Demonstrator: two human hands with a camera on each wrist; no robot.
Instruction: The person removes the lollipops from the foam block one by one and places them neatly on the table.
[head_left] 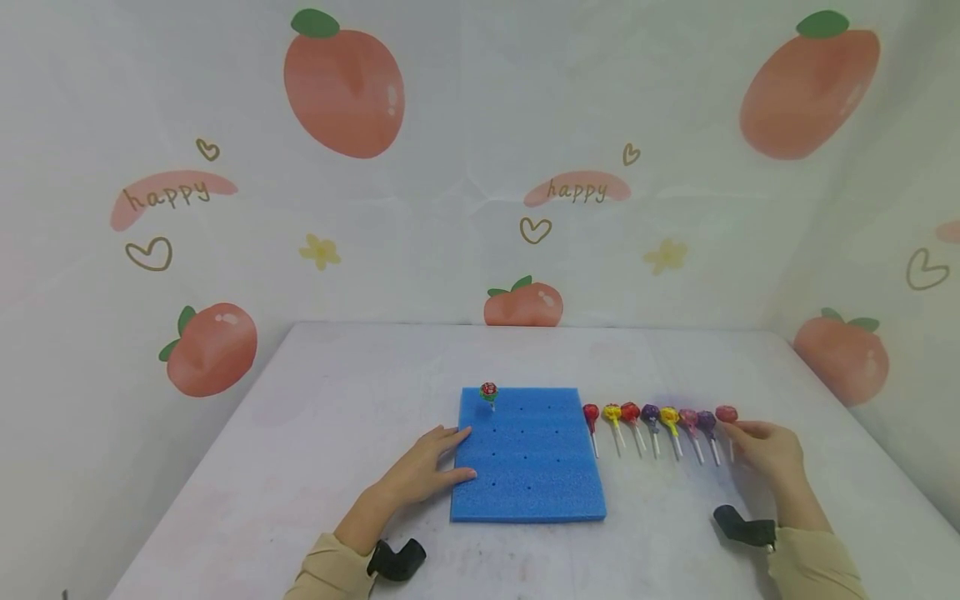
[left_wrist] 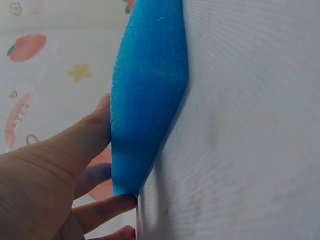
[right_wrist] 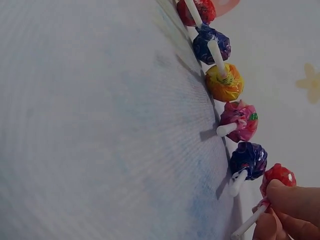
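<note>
A blue foam board (head_left: 551, 500) with rows of small holes lies on the table. One red-and-green lollipop (head_left: 489, 390) stands upright in its far left corner. My left hand (head_left: 420, 471) rests against the board's left side, thumb and fingers spread and touching the foam edge (left_wrist: 145, 100). At the right end of a row of lollipops, my right hand (head_left: 772, 457) pinches a red lollipop (right_wrist: 279, 175) between thumb and fingers, just below its wrapped head. Its white stick (right_wrist: 250, 222) points down toward the table. Beside it lies a purple lollipop (right_wrist: 249, 161).
Right of the board, several lollipops lie side by side, sticks toward me, including a red one (head_left: 591, 412) close to the board's edge, a yellow one (head_left: 669, 416) and a pink one (head_left: 688, 418). A white printed curtain (head_left: 450, 250) stands behind the white table (head_left: 337, 392).
</note>
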